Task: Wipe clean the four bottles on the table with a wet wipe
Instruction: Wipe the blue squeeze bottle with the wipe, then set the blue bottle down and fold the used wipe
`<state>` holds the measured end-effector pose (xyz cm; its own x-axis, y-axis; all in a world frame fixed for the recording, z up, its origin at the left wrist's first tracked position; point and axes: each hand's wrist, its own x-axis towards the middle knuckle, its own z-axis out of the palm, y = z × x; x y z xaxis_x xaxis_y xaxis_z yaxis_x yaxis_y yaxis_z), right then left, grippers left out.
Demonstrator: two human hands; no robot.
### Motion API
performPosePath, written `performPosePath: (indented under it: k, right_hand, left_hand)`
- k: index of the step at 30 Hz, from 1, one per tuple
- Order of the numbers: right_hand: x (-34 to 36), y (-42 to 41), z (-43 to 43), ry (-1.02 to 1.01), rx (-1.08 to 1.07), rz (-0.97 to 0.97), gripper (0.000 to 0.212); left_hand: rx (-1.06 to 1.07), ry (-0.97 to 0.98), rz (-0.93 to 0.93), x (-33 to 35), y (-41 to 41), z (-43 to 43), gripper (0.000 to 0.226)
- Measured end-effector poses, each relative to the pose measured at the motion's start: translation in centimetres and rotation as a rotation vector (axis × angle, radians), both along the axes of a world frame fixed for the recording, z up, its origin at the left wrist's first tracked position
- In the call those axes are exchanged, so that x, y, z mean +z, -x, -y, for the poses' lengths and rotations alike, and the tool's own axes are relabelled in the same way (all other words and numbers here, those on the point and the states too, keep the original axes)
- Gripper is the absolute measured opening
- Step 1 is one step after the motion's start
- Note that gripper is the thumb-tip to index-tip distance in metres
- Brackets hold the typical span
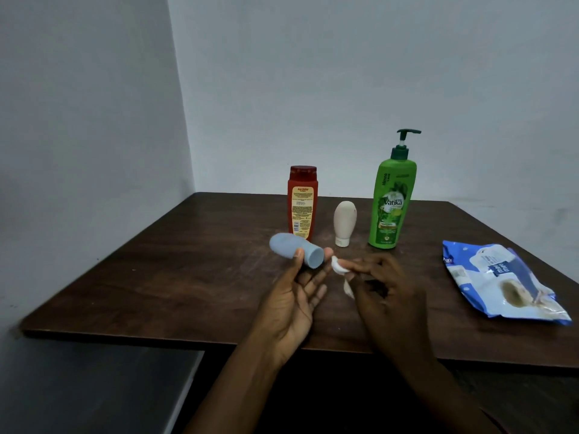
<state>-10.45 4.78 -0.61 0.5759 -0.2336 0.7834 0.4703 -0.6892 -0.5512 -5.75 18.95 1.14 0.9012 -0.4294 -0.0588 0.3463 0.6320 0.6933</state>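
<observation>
Left hand (300, 286) pinched the blue bottle (294, 253) loosely above the tabletop (156, 277); right hand (382, 283) closed on the wet wipe (339, 267) beside its cap. That light grip looked slip-prone under rubbing.

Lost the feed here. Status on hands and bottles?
Left hand holds blue bottle sideways. Right hand pinches wet wipe near its cap. Three bottles standing behind, nothing blocking.

Dark matt wood table (156, 277), glossy plastic green bottle (390, 208)
</observation>
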Motion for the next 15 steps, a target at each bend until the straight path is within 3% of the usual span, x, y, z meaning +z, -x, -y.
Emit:
performPosePath:
  k: [6, 10, 15]
  right_hand:
    - [0.8, -2.8, 0.9, -0.056, 0.066, -0.144, 0.031]
    - [1.5, -6.1, 0.8, -0.047, 0.091, -0.219, 0.024]
    - [2.0, -10.4, 0.1, -0.075, 0.100, -0.300, 0.019]
  left_hand:
    - [0.075, -0.302, 0.143, 0.4, -2.2, -2.2, 0.033]
    - [0.017, -0.642, 0.276, 1.3, -4.6, -4.3, 0.033]
    - [0.120, -0.801, 0.351, 2.2, -7.8, -5.3, 0.037]
